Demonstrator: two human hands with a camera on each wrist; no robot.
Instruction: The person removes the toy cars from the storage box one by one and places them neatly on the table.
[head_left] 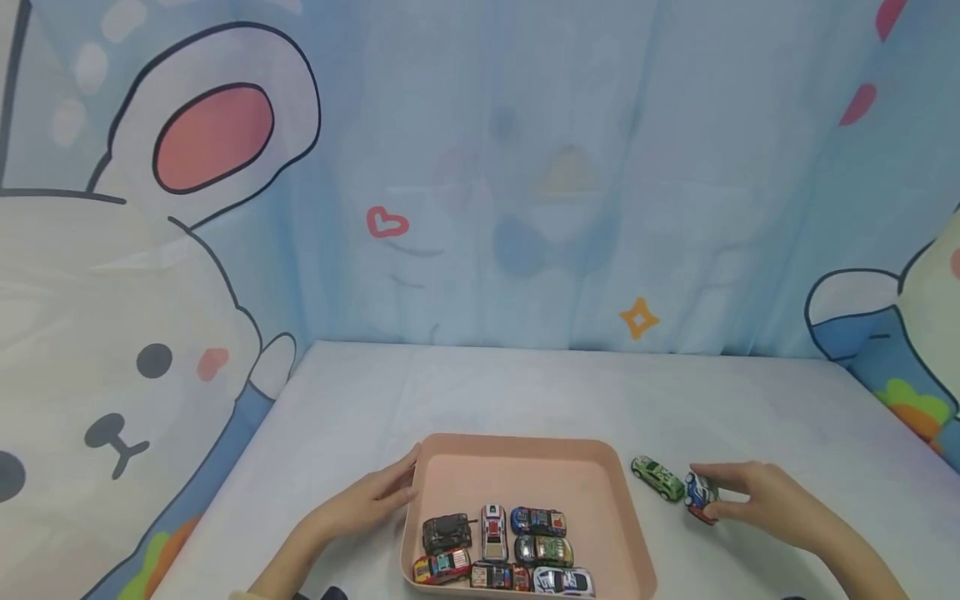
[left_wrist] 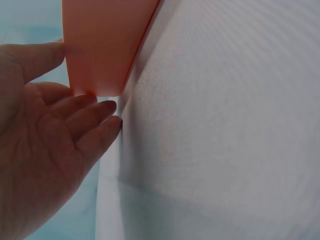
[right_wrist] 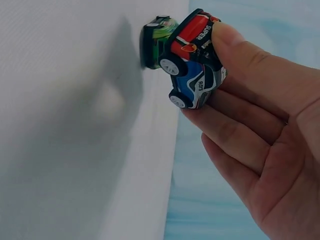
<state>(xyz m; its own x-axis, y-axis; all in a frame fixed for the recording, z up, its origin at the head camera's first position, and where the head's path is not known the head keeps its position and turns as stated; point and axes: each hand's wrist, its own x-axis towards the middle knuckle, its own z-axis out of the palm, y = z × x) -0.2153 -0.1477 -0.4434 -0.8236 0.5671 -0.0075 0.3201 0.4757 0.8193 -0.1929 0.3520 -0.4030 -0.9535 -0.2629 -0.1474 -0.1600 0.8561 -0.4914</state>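
At the left edge of a peach tray (head_left: 525,447), my left hand (head_left: 369,503) touches the outer side with loosely extended fingers. In the left wrist view, thumb and fingertips of the left hand (left_wrist: 55,125) meet the wall of the tray (left_wrist: 102,45). My right hand (head_left: 772,504) pinches a blue, red and black toy car (head_left: 699,497) between thumb and fingers, right of the tray. The right wrist view shows that car (right_wrist: 192,75) tilted in the right hand (right_wrist: 265,120). A green toy car (head_left: 657,478) lies just left of it, partly hidden behind it in the right wrist view.
Several toy cars stand in the tray's near part, among them a white and red one (head_left: 494,533) and a blue one (head_left: 538,522), beside a dark tank-like toy (head_left: 447,532). A white cloth (head_left: 480,392) covers the table. Behind it hangs a light blue printed curtain (head_left: 465,292).
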